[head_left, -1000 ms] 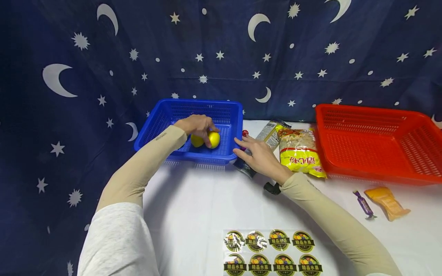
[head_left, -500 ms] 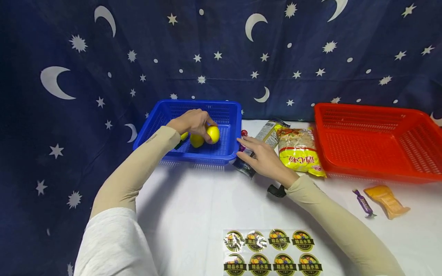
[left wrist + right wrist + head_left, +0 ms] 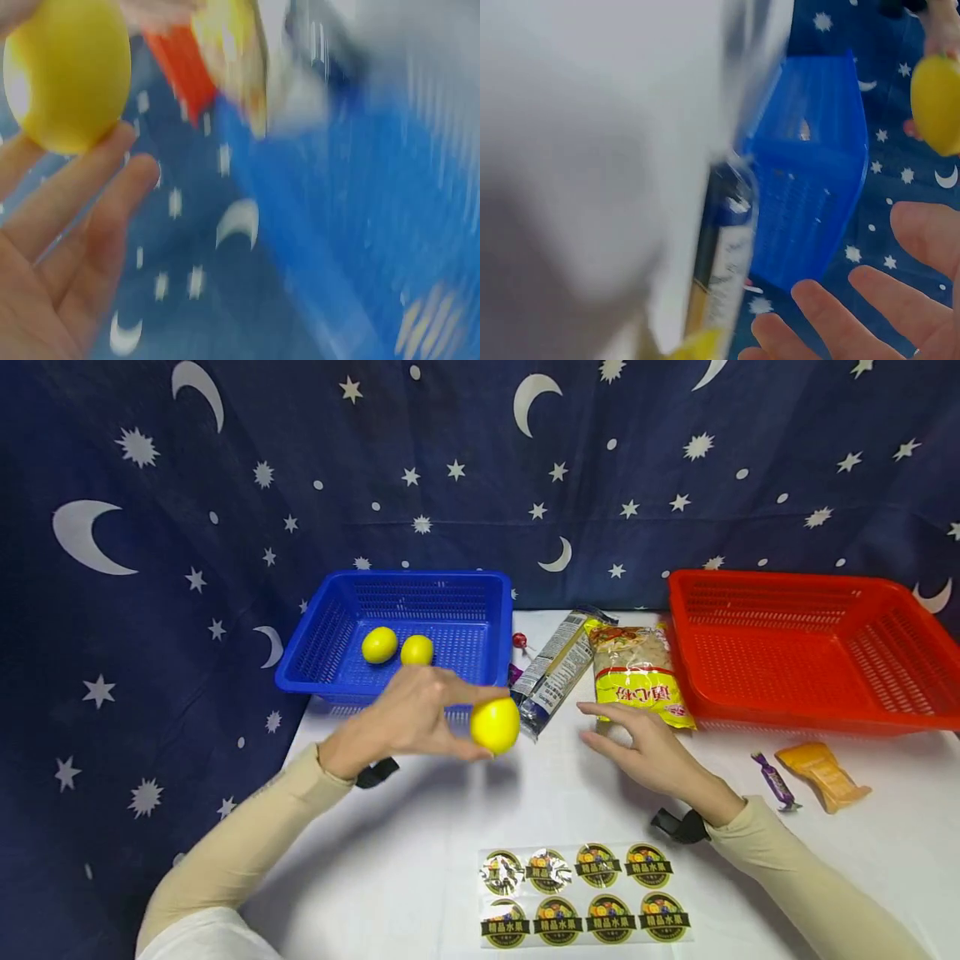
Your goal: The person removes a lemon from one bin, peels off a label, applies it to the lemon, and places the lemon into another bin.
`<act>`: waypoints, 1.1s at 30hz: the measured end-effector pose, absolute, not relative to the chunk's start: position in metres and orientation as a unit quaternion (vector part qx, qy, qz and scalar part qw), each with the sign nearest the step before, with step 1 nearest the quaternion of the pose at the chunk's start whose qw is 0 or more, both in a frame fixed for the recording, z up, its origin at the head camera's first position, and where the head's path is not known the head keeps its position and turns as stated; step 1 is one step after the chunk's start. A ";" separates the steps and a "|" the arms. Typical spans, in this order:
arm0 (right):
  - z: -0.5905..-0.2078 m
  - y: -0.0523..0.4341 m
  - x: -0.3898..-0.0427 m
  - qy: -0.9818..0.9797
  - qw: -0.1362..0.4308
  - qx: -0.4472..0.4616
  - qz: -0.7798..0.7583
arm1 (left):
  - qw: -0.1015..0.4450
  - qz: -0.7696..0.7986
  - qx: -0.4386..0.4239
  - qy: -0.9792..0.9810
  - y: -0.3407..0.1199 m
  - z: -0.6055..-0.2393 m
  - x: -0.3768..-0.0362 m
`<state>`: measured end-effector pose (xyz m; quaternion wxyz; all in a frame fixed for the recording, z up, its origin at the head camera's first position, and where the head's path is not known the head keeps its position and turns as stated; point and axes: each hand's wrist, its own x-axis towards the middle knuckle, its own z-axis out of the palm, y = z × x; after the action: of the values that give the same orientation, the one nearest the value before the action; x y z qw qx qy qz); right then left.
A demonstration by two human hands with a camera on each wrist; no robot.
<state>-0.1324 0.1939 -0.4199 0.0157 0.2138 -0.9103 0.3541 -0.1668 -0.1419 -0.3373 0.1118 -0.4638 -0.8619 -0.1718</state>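
My left hand (image 3: pixel 416 714) pinches a yellow lemon (image 3: pixel 495 726) between thumb and fingers, in front of the blue basket's near right corner. The same lemon (image 3: pixel 67 75) fills the upper left of the left wrist view. Two more lemons, one (image 3: pixel 379 645) left of the other (image 3: pixel 417 651), lie in the blue basket (image 3: pixel 472 647). Over the white table my right hand (image 3: pixel 660 752) holds nothing, its fingers spread towards the lemon. In the right wrist view the held lemon (image 3: pixel 937 105) shows at the upper right, beyond the right fingertips.
Between the baskets lie a long dark packet (image 3: pixel 555 668), a yellow pasta bag (image 3: pixel 637 672) and a red lollipop (image 3: pixel 520 641). A red basket (image 3: pixel 780 660) stands right. Before it are a purple candy (image 3: pixel 776 781) and an orange packet (image 3: pixel 822 774). A sticker sheet (image 3: pixel 585 896) lies in front.
My left hand has lifted a lemon out of the blue basket and brought it nearer and to the right. My right hand has drawn back from the basket's edge, rightward and nearer.
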 end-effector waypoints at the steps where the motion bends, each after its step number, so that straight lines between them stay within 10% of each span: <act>1: -0.422 0.196 -0.127 -0.909 0.013 0.217 0.355 | 0.108 -0.179 -0.466 -0.860 -0.136 -0.348 -0.157; 11: -0.448 0.194 -0.104 -0.900 -0.012 0.244 0.362 | 0.010 -0.169 -0.395 -0.903 -0.081 -0.422 -0.128; 33: -0.461 0.180 -0.096 -0.916 -0.018 0.229 0.328 | -0.010 -0.233 -0.354 -0.906 -0.068 -0.436 -0.121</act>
<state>-0.0963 0.1802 -0.4606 -0.0178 0.2289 -0.9163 0.3281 -0.1207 -0.0678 -0.4365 -0.0095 -0.3539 -0.9058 -0.2328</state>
